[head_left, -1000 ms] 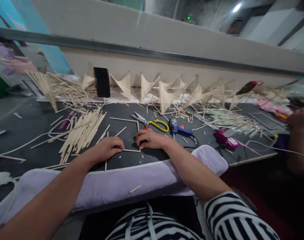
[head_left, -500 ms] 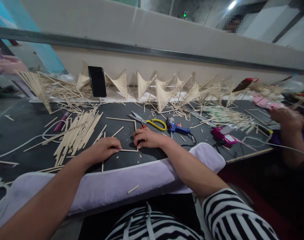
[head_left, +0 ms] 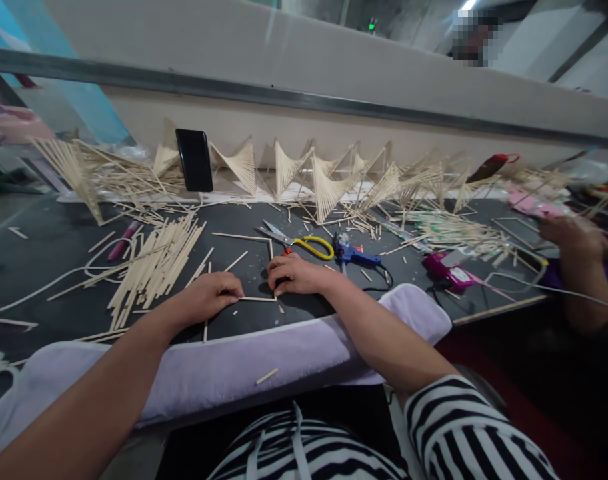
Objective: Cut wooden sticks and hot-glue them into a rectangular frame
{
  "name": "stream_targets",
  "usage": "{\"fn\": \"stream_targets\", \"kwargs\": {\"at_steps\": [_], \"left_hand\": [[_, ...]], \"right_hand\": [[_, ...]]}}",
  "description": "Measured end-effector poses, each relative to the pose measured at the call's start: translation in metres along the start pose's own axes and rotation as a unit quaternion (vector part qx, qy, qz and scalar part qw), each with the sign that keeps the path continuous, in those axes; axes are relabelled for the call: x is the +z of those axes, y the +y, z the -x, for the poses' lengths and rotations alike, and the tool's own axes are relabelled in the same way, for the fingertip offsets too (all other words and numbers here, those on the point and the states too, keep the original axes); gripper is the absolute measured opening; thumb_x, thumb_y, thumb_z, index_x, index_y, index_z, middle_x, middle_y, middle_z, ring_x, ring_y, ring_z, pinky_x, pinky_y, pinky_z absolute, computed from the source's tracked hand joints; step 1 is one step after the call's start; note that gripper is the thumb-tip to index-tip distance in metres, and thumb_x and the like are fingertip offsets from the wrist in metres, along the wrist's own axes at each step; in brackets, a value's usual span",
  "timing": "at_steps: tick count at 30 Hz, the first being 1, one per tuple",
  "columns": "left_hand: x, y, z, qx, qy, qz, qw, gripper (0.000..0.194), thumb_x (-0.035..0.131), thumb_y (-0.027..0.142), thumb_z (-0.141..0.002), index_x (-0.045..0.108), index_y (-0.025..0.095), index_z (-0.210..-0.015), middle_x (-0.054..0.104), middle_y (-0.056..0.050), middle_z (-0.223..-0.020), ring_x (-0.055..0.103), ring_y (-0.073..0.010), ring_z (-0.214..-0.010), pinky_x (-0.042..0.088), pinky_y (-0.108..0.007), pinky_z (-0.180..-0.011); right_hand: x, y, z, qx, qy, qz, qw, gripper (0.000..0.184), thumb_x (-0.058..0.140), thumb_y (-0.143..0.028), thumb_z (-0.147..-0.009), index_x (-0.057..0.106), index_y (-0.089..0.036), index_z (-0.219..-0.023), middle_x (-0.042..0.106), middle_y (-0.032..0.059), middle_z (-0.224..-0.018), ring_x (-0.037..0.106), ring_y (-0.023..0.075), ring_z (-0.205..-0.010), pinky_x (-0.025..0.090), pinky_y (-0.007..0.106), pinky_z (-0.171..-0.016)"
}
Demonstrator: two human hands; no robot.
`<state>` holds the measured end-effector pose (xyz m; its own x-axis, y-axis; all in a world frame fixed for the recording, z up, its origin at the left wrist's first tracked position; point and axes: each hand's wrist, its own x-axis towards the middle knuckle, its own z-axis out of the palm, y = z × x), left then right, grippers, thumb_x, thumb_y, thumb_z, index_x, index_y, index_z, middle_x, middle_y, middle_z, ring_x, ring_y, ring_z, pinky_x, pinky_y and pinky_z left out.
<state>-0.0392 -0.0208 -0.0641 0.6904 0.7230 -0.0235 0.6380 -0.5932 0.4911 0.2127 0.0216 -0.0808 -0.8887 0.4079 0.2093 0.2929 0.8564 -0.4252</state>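
The thin sticks (head_left: 258, 299) meet near the front edge of the table (head_left: 249, 321). The left hand (head_left: 214, 295) pinches one end. The right hand (head_left: 297, 275) touches their corner; I can't tell if its grip is closed. They look light, stiff and snappable, so hold the ends gently.

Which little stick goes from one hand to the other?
The pale stick spanning the gap between the left hand and right hand. The short one on the purple cloth touches neither.
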Motion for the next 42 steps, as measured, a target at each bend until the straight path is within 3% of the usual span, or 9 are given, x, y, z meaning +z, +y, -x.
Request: {"fn": "stream_targets", "kwargs": {"at_steps": [30,42], "left_hand": [[0.0002,0.0009,0.0007,0.000,0.006,0.010,1.000,0.018,0.047,0.021,-0.077,0.064,0.018,-0.077,0.063,-0.002,-0.079,0.055,-0.0131,-0.078,0.040,-0.022,-0.072],[-0.0005,0.0043,0.0017,-0.002,0.003,-0.018,1.000,0.019,0.045,0.020,-0.079,0.064,0.018,-0.079,0.063,-0.003,-0.080,0.055,-0.0141,-0.080,0.040,-0.023,-0.073]], "right_hand": [[-0.0005,-0.0016,0.0000,0.012,-0.010,-0.002,1.000,0.015,0.058,-0.033,-0.079,0.064,-0.020,-0.083,0.053,0.0048,-0.100,0.050,0.0164,-0.096,0.027,0.034,-0.089],[0.0004,0.0017,-0.0016,-0.022,0.014,-0.011,1.000,0.014,0.060,-0.031,-0.077,0.064,-0.018,-0.082,0.055,0.0052,-0.093,0.051,0.0148,-0.091,0.035,0.028,-0.083]]}}
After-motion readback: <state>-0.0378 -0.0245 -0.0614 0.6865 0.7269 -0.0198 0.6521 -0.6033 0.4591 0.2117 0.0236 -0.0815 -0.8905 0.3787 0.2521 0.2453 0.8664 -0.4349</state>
